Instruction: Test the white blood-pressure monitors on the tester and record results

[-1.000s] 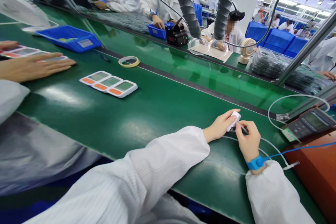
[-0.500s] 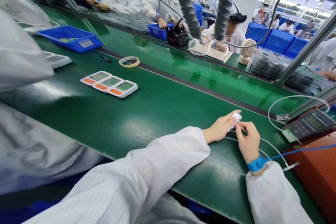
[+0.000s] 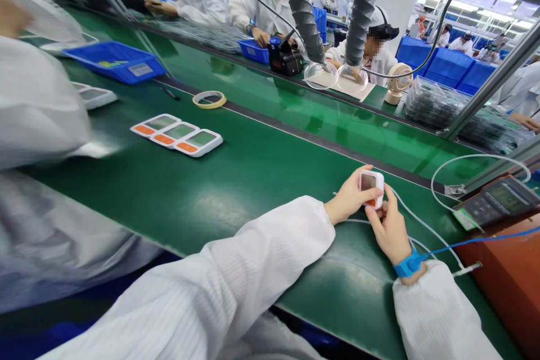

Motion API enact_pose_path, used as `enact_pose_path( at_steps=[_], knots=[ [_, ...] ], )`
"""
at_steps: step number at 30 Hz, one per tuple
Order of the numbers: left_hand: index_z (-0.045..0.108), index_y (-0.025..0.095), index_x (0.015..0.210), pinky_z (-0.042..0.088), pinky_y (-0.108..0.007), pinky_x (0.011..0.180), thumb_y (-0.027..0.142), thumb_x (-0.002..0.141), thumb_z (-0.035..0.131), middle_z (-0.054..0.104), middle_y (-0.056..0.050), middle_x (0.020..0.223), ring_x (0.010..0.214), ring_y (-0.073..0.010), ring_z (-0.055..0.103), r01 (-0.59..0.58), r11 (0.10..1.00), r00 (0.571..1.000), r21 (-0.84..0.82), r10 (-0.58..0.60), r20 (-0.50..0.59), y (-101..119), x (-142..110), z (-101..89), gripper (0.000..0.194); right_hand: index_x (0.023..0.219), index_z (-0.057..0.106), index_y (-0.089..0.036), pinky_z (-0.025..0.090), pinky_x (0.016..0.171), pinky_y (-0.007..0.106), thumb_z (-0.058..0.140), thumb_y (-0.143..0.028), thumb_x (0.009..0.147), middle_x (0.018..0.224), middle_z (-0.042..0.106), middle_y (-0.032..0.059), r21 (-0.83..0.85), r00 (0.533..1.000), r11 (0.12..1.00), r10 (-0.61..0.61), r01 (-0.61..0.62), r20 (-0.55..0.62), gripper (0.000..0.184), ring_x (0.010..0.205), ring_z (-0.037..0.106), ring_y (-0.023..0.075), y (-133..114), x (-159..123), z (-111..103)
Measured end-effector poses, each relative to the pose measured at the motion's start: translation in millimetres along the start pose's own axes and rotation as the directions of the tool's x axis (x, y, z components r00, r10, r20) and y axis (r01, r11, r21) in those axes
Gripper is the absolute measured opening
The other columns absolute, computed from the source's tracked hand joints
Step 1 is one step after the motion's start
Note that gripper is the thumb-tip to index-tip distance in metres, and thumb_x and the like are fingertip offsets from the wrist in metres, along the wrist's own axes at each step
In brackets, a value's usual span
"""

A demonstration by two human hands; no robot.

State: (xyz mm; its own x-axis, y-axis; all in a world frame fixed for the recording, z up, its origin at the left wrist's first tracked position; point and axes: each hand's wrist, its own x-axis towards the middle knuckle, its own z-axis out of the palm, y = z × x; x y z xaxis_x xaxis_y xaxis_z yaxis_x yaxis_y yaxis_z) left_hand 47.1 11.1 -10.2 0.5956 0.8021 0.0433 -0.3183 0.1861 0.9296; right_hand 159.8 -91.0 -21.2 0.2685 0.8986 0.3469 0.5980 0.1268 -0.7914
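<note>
A small white device with a grey screen and an orange button (image 3: 368, 181) is held up above the green bench, its face turned toward me. My left hand (image 3: 352, 197) grips it from the left, with the thumb across its lower front. On its right and lower edge are the fingers of my right hand (image 3: 390, 225), thumb at the bottom corner and index finger along the side. A blue wrist strap (image 3: 409, 265) with a blue cord circles my right wrist. Thin white leads (image 3: 415, 216) run behind and beside the right hand.
Three similar devices (image 3: 177, 135) lie in a row at left centre. Behind them are a tape roll (image 3: 209, 100) and a blue tray (image 3: 113, 62). An orange box (image 3: 506, 270) and a meter (image 3: 498, 199) stand at right. A co-worker's sleeve (image 3: 37, 101) reaches in from the left.
The device has turned from edge-on to show its screen and orange button. My right hand has moved slightly left and now takes hold of its side. The co-worker's sleeve at left has shifted.
</note>
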Motion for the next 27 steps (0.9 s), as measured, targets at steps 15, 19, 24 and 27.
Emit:
enact_pose_path(
  at_steps=[15, 19, 24, 27],
  knots=[
    [0.050, 0.010, 0.127, 0.044, -0.027, 0.063, 0.054, 0.077, 0.072, 0.063, -0.002, 0.070, 0.063, -0.0135, 0.059, 0.104, 0.987, 0.946, 0.120, -0.135, 0.293, -9.8, -2.2, -2.4, 0.070, 0.140, 0.048, -0.011, 0.042, 0.055, 0.028, 0.038, -0.054, 0.097, 0.063, 0.054, -0.0017, 0.115, 0.964, 0.977, 0.199, -0.181, -0.173, 0.061, 0.054, 0.051, 0.0163, 3.0, 6.8, -5.5],
    [0.053, 0.012, 0.119, 0.043, -0.026, 0.063, 0.055, 0.080, 0.069, 0.064, -0.002, 0.077, 0.067, -0.0125, 0.060, 0.061, 0.985, 0.951, 0.159, -0.106, 0.290, -9.5, -2.0, -2.5, 0.060, 0.140, 0.048, -0.011, 0.042, 0.054, 0.028, 0.039, -0.054, 0.097, 0.063, 0.054, -0.0018, 0.124, 0.966, 0.976, 0.198, -0.179, -0.165, 0.061, 0.053, 0.051, 0.0163, 2.9, 7.0, -5.5],
    [0.054, 0.011, 0.113, 0.044, -0.026, 0.063, 0.057, 0.078, 0.070, 0.063, -0.002, 0.074, 0.065, -0.0119, 0.059, 0.088, 0.977, 0.953, 0.193, -0.139, 0.268, -10.3, -1.0, -2.6, 0.059, 0.139, 0.049, -0.012, 0.041, 0.053, 0.028, 0.038, -0.052, 0.097, 0.059, 0.052, -0.0036, 0.120, 0.969, 0.975, 0.205, -0.188, -0.141, 0.059, 0.050, 0.050, 0.0157, 2.3, 7.9, -6.7],
    [0.055, 0.011, 0.113, 0.044, -0.026, 0.062, 0.057, 0.078, 0.070, 0.063, -0.002, 0.073, 0.064, -0.0118, 0.059, 0.098, 0.976, 0.954, 0.195, -0.147, 0.259, -10.6, -0.9, -2.4, 0.060, 0.139, 0.048, -0.013, 0.043, 0.053, 0.027, 0.039, -0.052, 0.098, 0.059, 0.053, -0.0035, 0.134, 0.968, 0.971, 0.214, -0.197, -0.128, 0.058, 0.050, 0.051, 0.0155, 3.0, 8.2, -6.6]
  ],
)
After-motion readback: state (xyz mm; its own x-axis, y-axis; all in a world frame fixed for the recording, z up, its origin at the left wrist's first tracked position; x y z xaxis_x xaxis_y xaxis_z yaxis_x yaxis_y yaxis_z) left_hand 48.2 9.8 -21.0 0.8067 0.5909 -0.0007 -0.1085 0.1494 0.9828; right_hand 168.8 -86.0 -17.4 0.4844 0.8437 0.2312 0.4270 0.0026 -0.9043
